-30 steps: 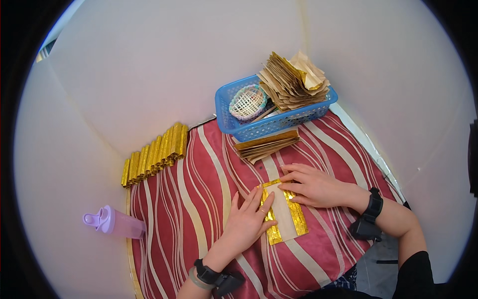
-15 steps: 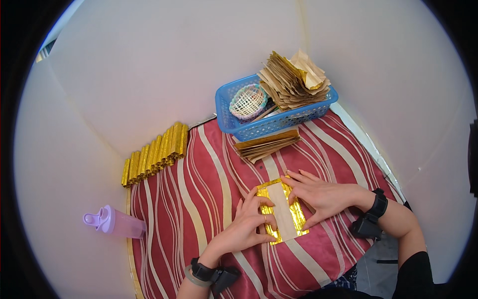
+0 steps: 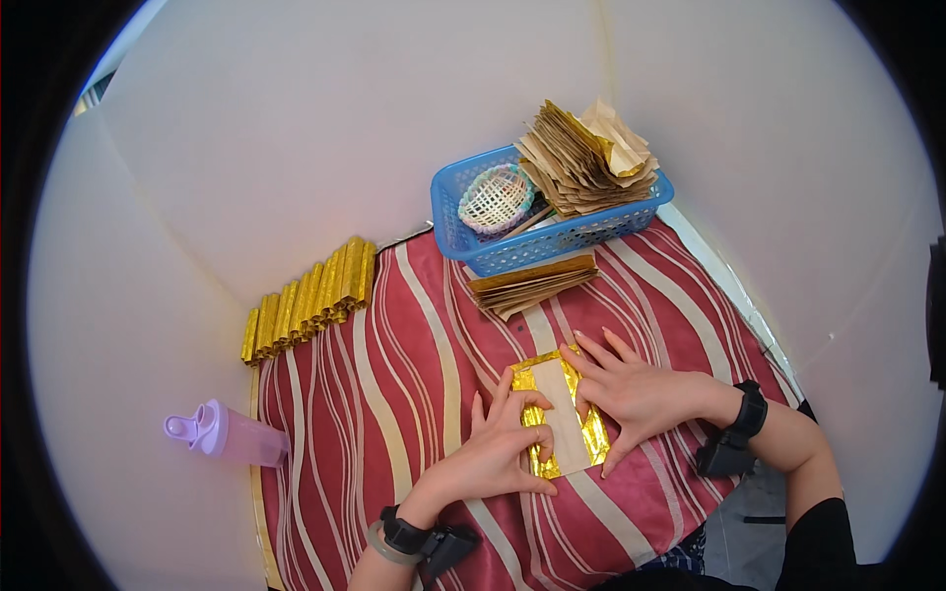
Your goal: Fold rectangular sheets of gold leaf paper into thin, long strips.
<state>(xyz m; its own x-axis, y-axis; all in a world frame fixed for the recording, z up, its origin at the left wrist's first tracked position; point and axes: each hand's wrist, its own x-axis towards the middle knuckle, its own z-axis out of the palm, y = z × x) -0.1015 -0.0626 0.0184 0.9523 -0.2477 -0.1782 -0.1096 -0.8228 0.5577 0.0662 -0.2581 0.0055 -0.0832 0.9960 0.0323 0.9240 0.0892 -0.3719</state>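
A gold foil paper sheet point(image 3: 565, 422) lies on the striped cloth, its two long sides folded inward so that a plain beige strip shows down the middle. My left hand point(image 3: 498, 438) rests along its left fold, fingers bent and apart, the thumb near the lower left corner. On the right fold lies my right hand point(image 3: 641, 392), fingers spread, index finger toward the top edge and thumb near the lower right corner. Both hands touch the sheet from above without lifting it. Beyond it sits a small stack of folded brown-and-gold papers point(image 3: 532, 286).
A blue basket point(image 3: 537, 253) at the back holds a thick stack of papers point(image 3: 581, 167) and a small woven basket point(image 3: 496, 199). Rolled gold paper tubes point(image 3: 313, 300) line the far left edge. A lilac bottle point(image 3: 232, 435) stands left of the red striped cloth point(image 3: 394, 424). Pale walls surround it.
My right hand's fingers have spread wider and its thumb sits slightly lower along the right fold. My left fingers have shifted a little along the left fold. The sheet stays nearly in place.
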